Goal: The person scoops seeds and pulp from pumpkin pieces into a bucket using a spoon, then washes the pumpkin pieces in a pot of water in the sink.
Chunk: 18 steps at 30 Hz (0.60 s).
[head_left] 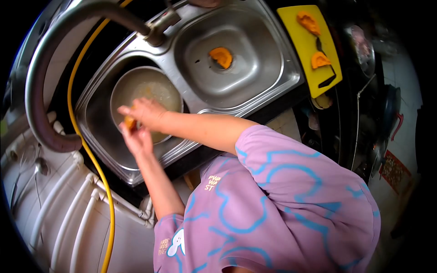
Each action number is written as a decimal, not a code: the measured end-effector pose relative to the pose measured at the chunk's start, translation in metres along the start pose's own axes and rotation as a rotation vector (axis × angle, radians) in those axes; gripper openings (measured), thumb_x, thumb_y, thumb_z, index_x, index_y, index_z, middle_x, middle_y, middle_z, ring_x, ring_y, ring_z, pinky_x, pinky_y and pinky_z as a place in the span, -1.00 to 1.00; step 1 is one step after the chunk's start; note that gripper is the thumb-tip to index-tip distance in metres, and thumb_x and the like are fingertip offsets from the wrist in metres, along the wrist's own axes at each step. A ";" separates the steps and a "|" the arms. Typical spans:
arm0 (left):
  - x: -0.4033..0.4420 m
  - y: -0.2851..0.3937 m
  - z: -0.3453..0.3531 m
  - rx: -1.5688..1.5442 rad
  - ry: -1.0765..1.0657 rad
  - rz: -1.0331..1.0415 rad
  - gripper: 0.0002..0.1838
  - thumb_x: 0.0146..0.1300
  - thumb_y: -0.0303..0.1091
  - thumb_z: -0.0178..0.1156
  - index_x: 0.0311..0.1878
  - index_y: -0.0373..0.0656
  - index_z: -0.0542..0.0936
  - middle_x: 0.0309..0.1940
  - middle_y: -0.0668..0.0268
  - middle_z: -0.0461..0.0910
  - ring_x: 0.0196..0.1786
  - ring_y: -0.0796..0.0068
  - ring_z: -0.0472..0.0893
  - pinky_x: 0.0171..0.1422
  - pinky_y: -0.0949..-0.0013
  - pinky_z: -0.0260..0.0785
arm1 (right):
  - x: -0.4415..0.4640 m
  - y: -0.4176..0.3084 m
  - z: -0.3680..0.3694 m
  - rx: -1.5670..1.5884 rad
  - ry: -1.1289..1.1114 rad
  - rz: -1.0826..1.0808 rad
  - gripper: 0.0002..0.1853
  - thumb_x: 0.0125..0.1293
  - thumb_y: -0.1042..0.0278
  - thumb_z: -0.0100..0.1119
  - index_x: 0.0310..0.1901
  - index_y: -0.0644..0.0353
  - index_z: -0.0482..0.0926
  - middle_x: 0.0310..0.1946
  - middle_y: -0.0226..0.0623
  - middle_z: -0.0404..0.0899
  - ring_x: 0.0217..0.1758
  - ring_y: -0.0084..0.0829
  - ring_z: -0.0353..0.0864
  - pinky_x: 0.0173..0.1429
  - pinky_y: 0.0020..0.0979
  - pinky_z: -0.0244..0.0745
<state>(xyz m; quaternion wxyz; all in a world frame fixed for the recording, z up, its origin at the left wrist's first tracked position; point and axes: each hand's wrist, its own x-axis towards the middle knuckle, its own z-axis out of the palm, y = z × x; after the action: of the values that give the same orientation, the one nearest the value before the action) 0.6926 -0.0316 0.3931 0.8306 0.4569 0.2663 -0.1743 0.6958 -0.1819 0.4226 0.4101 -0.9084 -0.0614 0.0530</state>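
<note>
Left hand [139, 140] is gripping a small orange chunk [130, 122], seemingly pumpkin, fingers closing narrowly around it. Right hand [148, 113] is reaching across from the other side, fingers bending over the chunk; motion blur is hiding the fingertips, so cannot tell whether they are pinching it or only rubbing. Chunk is sitting between the two hands, above the near-left part of a round grey metal bowl [119, 98]. Bowl is holding cloudy water with pale bits and is standing in the left basin [93, 107] of a double stainless steel sink, toward the far edge.

Step in hand, as judged: chunk is being rubbed or cleaned over the bowl. Handling is calling for a firm left grip, since a wet surface is likely slippery, with the right fingers working lightly and the chunk staying inside the bowl's rim so drips and scraps are falling into the water.

A curved orange piece [222, 57] is lying in the right basin [255, 45], near its middle, by the drain. Beside the sink's right edge, a yellow rectangular cutting board [298, 43] is carrying an orange wedge [308, 22] near its far edge and a shorter orange piece [320, 59] nearer the middle. A dark slim tool, maybe a knife [326, 83], is lying toward the near edge. Grey curved faucet [38, 91] is arching over the sink's left side; yellow hose [112, 218] is running down past it.
</note>
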 end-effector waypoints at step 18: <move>-0.068 -0.056 0.170 0.905 -0.034 0.716 -0.78 0.44 -0.40 0.10 0.04 -0.28 0.59 -0.14 0.29 0.61 -0.15 0.57 0.56 0.01 0.50 0.44 | -0.164 0.129 -0.294 0.527 0.796 0.271 -0.68 0.29 0.47 0.17 0.07 0.22 0.44 -0.13 -0.30 0.57 -0.13 -0.49 0.60 0.02 -0.46 0.53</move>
<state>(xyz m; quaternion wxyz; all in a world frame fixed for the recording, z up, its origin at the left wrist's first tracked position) 0.6569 -0.2023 0.4718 0.5638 0.8256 -0.0197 0.0139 0.5855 -0.5090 0.5272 0.6067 -0.7235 0.2343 -0.2316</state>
